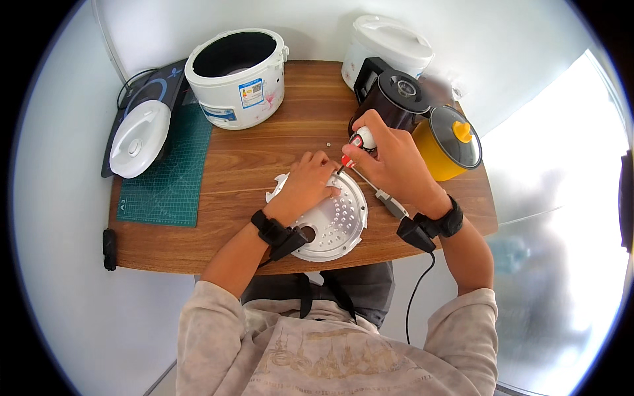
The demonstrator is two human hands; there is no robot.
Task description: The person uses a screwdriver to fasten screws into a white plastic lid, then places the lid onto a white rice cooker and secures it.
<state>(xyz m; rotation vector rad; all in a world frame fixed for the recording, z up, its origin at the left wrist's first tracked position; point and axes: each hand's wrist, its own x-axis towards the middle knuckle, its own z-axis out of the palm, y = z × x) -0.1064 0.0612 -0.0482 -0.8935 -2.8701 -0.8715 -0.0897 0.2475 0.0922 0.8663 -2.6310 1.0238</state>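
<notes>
A round silvery metal plate (pixel 338 232) with rows of small dimples and a hole lies flat near the table's front edge. My left hand (pixel 308 181) is over its far left part, fingers bent and holding it down near the far rim. My right hand (pixel 391 155) is wrapped round the white and red handle of a screwdriver (pixel 348 159). Its dark tip points down at the plate's far rim, close to my left fingers; whether it touches is too small to tell. Below my right hand, another screwdriver (pixel 393 205) with a grey handle lies on the table.
A white rice cooker body (pixel 234 100) stands at the back left, beside a white oval lid (pixel 140 138) and a green cutting mat (pixel 165 191). At the back right are a white cooker (pixel 389 46), a dark appliance (pixel 389 105) and a yellow pot (pixel 446 148). A tiny part (pixel 329 144) lies beyond the plate.
</notes>
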